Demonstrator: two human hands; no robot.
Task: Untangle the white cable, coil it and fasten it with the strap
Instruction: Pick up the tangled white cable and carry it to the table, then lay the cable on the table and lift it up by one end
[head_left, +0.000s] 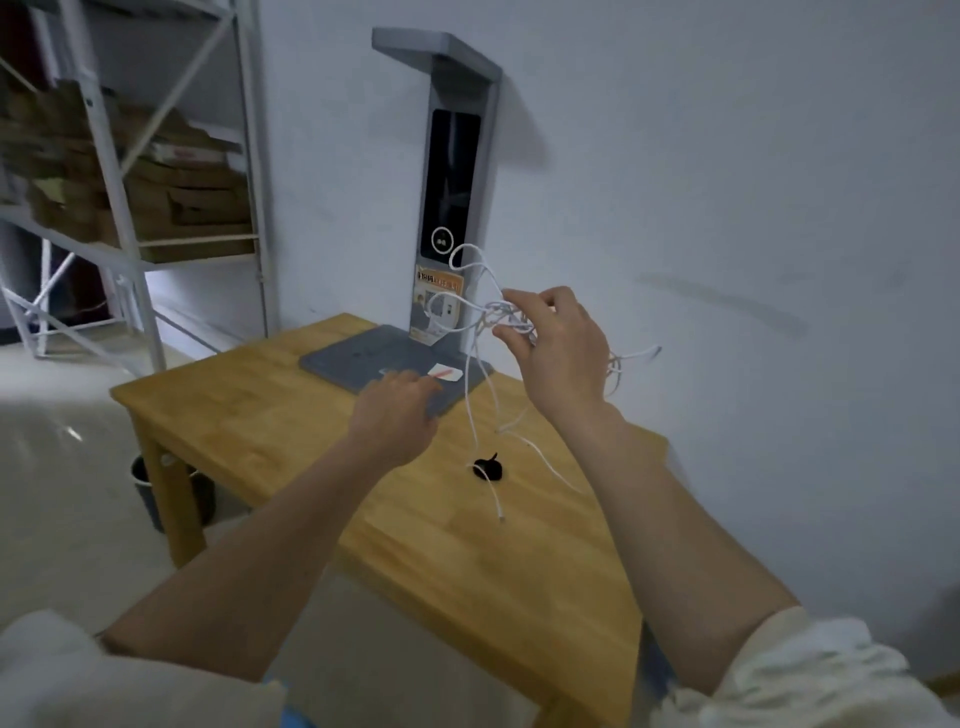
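The right hand (558, 345) is raised above the wooden table (322, 415), its fingers pinching a tangled bunch of the white cable (470, 395). Loops of the cable stick up in front of the grey upright device (457, 171) that stands on a flat grey base (363, 358) at the table's far edge, and loose strands hang down to the tabletop, where one plug end lies just past the black strap (488, 467). A strand crosses the strap. Another cable end sticks out to the right of the hand. The left hand (397, 413) is lower, over the near corner of the base, fingers loosely curled and holding nothing. A white metal shelf (119, 171) stacked with cardboard boxes (192, 202) stands to the left, and a dark bucket (150, 493) sits on the floor beside the table leg.
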